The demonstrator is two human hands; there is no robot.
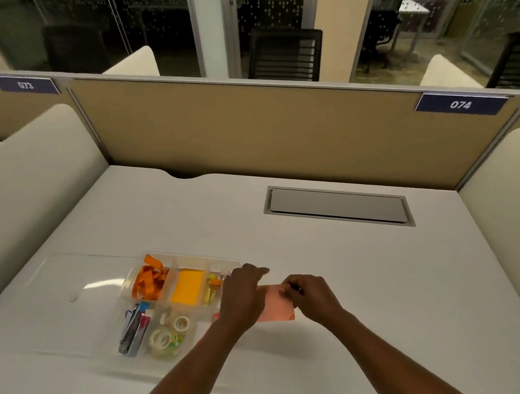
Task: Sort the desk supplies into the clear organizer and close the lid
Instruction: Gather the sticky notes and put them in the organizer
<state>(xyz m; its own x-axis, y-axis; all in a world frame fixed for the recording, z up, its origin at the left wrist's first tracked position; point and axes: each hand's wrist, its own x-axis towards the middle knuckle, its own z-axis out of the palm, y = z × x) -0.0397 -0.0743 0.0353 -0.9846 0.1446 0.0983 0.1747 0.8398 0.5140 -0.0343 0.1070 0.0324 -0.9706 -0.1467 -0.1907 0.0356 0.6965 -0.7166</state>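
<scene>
Presently, both hands are engaged on a pale pink square pad of sticky notes (276, 307), which lies on the white desk top (373, 281) just to the right of the clear plastic compartment organizer (159, 355). The left hand (242, 298) rests over the pad's left edge with fingers curled and partly extended toward the organizer; whether it grips the pad or merely steadies it cannot be told. The right hand (307, 294) is closed in a pinch at the pad's upper right corner.

Organizer contents noted: orange ribbon (148, 280) in the far left compartment, a yellow-orange sticky note block (187, 287) in the far middle, small yellow items beside it, dark clips with blue and pink ends (134, 330) at near left, and white tape rolls (167, 333) at near middle. The clear lid (78, 280) lies flat on the desk, left of the organizer and adjoining it.

Assessment: sorting is in its late stage; the pink pad appears to be the last loose item. The next move calls for lifting it into a free compartment, then swinging or setting the lid over.

Surroundings: a tan partition panel (246, 140) backs the desk, bearing a number plate reading 074 (461, 105). A grey cable hatch (336, 206) is set into the surface. Glass-walled rooms lie beyond.
</scene>
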